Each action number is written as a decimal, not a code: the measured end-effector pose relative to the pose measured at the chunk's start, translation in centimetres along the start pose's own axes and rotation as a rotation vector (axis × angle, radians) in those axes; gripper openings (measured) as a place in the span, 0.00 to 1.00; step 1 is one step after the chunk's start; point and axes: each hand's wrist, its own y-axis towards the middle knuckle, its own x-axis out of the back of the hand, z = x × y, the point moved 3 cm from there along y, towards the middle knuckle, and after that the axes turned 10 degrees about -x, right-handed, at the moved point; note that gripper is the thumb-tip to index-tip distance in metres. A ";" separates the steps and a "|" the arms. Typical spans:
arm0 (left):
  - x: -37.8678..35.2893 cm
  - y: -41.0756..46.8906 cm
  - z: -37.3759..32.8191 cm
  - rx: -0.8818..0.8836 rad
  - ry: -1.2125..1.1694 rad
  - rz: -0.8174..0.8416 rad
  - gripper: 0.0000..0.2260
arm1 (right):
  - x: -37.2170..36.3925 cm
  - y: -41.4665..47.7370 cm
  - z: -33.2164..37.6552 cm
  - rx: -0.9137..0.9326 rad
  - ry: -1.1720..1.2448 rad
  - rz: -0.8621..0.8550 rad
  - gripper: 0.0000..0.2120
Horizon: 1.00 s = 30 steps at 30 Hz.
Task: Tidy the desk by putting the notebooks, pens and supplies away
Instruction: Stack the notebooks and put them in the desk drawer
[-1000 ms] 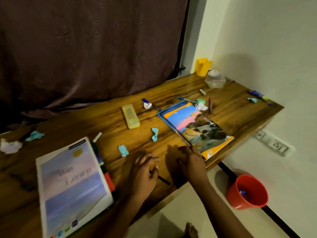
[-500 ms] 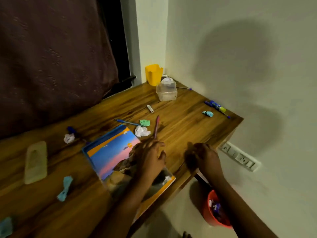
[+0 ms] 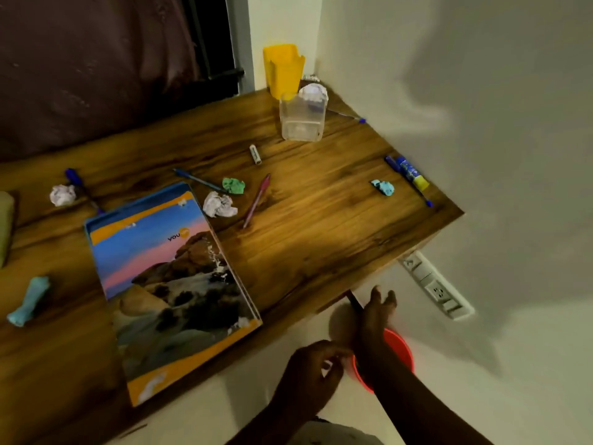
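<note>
I see a dim, yellowish room; big soft shadows fall on the wall (image 3: pixel 465 91), the hands look blurry, and the edges bend

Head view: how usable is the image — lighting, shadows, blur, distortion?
Head view: dim, warm light; big soft shadows on the wall; desk edges bowed by the wide lens; both hands, left hand and right hand, motion-blurred; notebook sharp.

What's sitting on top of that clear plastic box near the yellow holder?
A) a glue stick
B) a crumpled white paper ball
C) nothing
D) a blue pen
B: a crumpled white paper ball rests on the top of the clear plastic box, just in front of the yellow holder.
</note>
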 end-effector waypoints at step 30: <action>-4.6 -8.3 8.9 0.431 -1.614 -0.950 0.10 | 3.9 0.1 -6.8 -0.405 0.089 0.652 0.38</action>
